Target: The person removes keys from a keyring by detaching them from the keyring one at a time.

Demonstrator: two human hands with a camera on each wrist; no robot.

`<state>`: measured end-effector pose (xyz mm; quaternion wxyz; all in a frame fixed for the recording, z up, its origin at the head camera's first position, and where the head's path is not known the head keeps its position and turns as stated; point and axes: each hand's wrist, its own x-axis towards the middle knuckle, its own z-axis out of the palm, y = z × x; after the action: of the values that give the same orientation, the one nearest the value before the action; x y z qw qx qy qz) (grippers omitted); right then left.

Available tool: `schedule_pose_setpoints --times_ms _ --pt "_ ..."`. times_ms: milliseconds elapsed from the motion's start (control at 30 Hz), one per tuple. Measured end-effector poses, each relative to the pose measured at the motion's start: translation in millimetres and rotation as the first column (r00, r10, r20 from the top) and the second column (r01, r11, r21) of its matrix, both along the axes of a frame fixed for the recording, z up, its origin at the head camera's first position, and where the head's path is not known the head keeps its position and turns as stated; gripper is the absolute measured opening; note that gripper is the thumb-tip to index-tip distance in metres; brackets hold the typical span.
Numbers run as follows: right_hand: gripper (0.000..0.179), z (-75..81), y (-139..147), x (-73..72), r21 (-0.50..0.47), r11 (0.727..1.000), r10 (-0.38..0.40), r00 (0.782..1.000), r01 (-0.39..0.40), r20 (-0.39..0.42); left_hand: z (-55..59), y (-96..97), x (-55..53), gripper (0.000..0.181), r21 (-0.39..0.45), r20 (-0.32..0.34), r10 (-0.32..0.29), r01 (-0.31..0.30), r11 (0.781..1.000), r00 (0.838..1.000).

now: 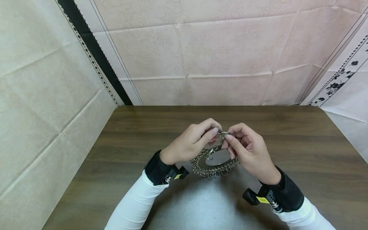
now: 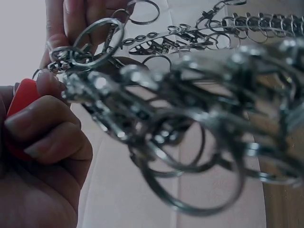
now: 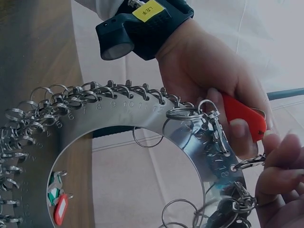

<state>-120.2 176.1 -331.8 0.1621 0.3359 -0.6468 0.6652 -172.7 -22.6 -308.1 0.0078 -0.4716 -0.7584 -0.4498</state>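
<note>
A round metal key holder (image 1: 211, 171), a flat ring plate (image 3: 121, 109) stamped with numbers and edged with small snap hooks and split rings (image 2: 190, 161), hangs tilted between both hands. My left hand (image 1: 191, 142) grips a red key tag (image 3: 244, 116) between thumb and curled fingers, beside the plate's edge. My right hand (image 1: 251, 150) is opposite, its thumb and index finger pinching a metal snap hook (image 3: 250, 162) at the plate's rim. The fingertips of both hands nearly meet around a split ring (image 1: 224, 133).
Through the plate's opening, a green key tag (image 3: 53, 195) and another red tag (image 3: 61, 209) show in the right wrist view. Under the hands is a brown wooden table (image 1: 129, 179). Pale patterned cloth (image 1: 201, 57) hangs behind it. Each wrist wears a black camera strap (image 1: 161, 167).
</note>
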Motion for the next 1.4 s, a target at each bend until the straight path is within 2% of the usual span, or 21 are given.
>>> schedule_pose_setpoints --times_ms 100,267,433,600,833,967,1100,1300,1400 --pt "0.010 -0.2 -0.4 -0.2 -0.009 1.000 0.005 1.000 -0.005 -0.003 -0.6 0.0 0.4 0.011 -0.012 -0.005 -0.010 0.010 1.000 1.000" --pt "0.009 0.1 -0.3 0.3 -0.018 1.000 0.010 1.000 -0.010 0.008 -0.2 0.4 0.6 0.018 0.000 -0.076 0.003 -0.003 1.000 0.997" --pt "0.008 0.4 0.9 0.2 -0.017 0.999 0.037 0.999 -0.036 0.018 -1.6 1.1 -0.8 0.007 0.017 -0.112 0.023 -0.021 1.000 0.993" --pt "0.009 2.1 2.6 2.1 0.045 0.999 0.008 0.999 -0.010 0.043 -3.5 1.8 -1.4 0.004 0.016 -0.152 0.040 -0.038 0.999 0.988" --pt "0.004 8.1 4.0 5.0 0.186 0.982 -0.076 0.984 0.045 0.162 -3.1 1.5 0.2 0.004 0.006 -0.216 0.072 -0.072 0.997 0.974" --pt "0.003 9.3 4.8 4.3 0.190 0.982 -0.045 0.981 0.008 0.191 -2.5 1.8 1.2 0.003 0.000 -0.245 0.080 -0.082 0.997 0.966" --pt "0.007 9.3 5.4 2.8 0.159 0.986 0.020 0.982 -0.051 0.189 -1.6 1.7 1.6 0.003 0.008 -0.241 0.071 -0.071 0.997 0.968" --pt "0.008 7.0 5.2 0.8 0.098 0.988 0.102 0.983 -0.118 0.152 -0.6 1.3 0.8 0.006 0.030 -0.167 0.049 -0.045 0.999 0.985" --pt "0.008 5.2 4.6 0.2 0.070 0.990 0.117 0.985 -0.126 0.125 0.1 0.9 0.2 0.012 0.034 -0.146 0.041 -0.037 0.999 0.988"
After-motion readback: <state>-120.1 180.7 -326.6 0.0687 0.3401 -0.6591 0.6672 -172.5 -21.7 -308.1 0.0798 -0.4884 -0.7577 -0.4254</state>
